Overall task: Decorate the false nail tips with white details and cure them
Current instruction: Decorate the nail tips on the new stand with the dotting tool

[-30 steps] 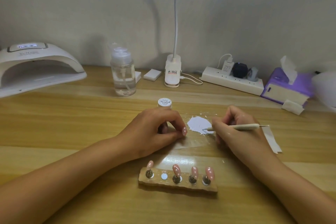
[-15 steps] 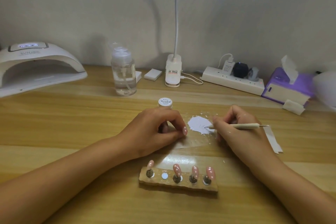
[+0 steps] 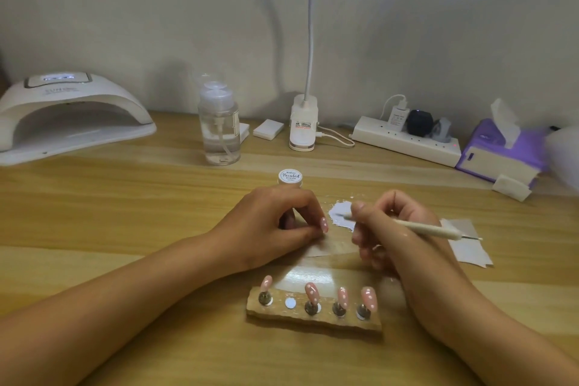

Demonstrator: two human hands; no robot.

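Note:
My left hand [image 3: 272, 222] rests on the table with its fingers curled, pinching a pink nail tip [image 3: 323, 224] that pokes out at the fingertips. My right hand [image 3: 394, 229] grips a white dotting pen [image 3: 423, 228], whose tip touches a patch of white paint [image 3: 340, 213] on a clear sheet [image 3: 326, 249]. Close to me lies a wooden holder [image 3: 313, 318] carrying several pink nail tips with white dots [image 3: 311, 291], and one slot [image 3: 290, 303] is empty. The white paint jar [image 3: 290, 178] stands behind my left hand. A white curing lamp [image 3: 69, 116] sits far left.
A clear pump bottle [image 3: 219, 131] and a desk lamp base [image 3: 303, 127] stand at the back, with a small white pad [image 3: 268, 128] between them. A power strip [image 3: 407, 139] and a purple tissue box [image 3: 501, 153] are at the back right. White wipes [image 3: 468, 247] lie beside my right hand.
My right hand has turned slightly, the pen's rear end dipping lower and its tip sliding a little left in the paint. My left hand has stayed put.

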